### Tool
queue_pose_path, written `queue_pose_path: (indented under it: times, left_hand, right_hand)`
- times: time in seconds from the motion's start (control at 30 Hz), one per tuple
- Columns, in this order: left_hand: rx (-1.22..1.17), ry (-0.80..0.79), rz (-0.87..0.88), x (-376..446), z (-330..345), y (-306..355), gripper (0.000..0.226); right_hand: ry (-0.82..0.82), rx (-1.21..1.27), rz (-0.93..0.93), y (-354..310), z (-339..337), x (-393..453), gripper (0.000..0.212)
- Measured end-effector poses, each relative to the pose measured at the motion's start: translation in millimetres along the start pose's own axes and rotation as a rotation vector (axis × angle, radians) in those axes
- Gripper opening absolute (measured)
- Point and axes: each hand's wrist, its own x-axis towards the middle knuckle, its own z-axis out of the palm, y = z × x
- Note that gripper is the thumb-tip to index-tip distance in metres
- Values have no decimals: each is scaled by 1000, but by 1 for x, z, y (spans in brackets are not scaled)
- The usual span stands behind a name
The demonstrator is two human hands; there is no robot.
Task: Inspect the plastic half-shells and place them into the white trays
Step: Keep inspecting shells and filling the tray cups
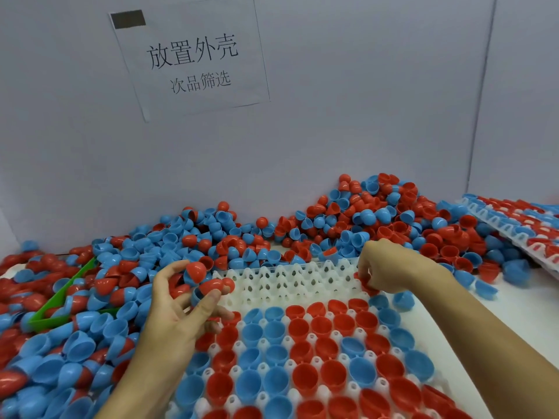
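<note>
Half-shells, red and blue, fill the near rows of the white tray; its far rows stand bare. The left hand grips several shells at the tray's left edge; the right hand pinches red shells at its right edge. Loose shells pile against the wall.

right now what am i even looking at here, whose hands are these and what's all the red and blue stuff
This is one picture from a camera worn on a person's head, looking down at their own bare hands. The left hand holds several red and blue plastic half-shells in its fingers. The right hand reaches down at the far right edge of the white plastic tray, fingers curled on a red shell. The tray's near rows already hold shells, open side up. Loose shells are heaped around it. A green plastic scoop lies among them.
</note>
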Motion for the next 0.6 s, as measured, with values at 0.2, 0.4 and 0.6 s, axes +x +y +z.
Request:
queue_pose_path:
  times: [0.2,0.4,0.6]
  left_hand:
    - [-3,-20,-1,-2,1,4,54]
    - [-63,-95,-40,-7,8,12,53]
    - [-26,-110,-25,-12,13,15,63]
  right_hand:
    - [-7,77,-58,7,-17,-5,24]
    - [224,333,-290,-33,-54,-32,14]
    - [65,506,-576,-118,-44,-63,28]
